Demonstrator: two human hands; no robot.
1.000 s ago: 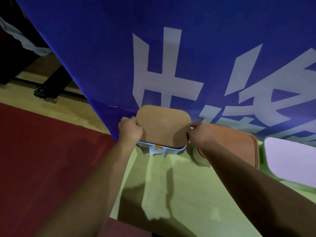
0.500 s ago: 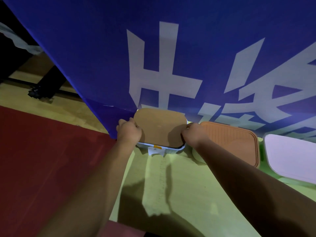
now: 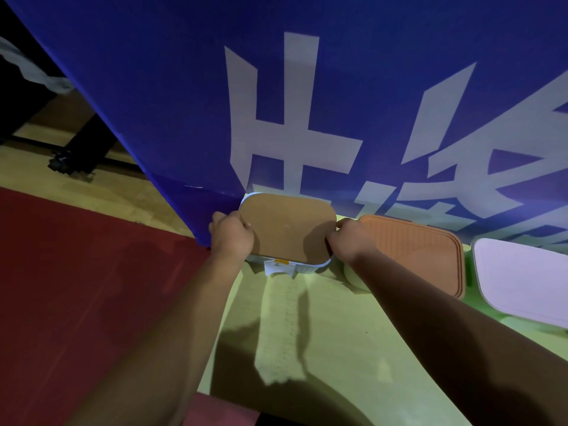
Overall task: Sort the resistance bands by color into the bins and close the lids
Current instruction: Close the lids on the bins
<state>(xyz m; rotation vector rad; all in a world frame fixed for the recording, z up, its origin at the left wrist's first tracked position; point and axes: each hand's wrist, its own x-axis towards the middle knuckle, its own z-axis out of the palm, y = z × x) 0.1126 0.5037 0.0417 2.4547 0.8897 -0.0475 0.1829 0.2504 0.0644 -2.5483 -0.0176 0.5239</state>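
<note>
Brown lid [image 3: 287, 226] is sitting on top of the white bin [image 3: 307, 267], right at the foot of the blue banner [image 3: 184, 87]. Both arms are reaching forward. The left hand [image 3: 232, 238] is curling its fingers round the lid's left edge, and the right hand [image 3: 350, 241] is gripping the right edge, knuckles up. A paper label [image 3: 278, 267] is hanging off the bin's front. Just to the right, an orange lid [image 3: 415, 250] and a pale pink lid [image 3: 522, 278] are lying over the green mat [image 3: 322, 333], with the right forearm crossing the orange one's near corner. A red mat [image 3: 76, 287] is lying on the left.
</note>
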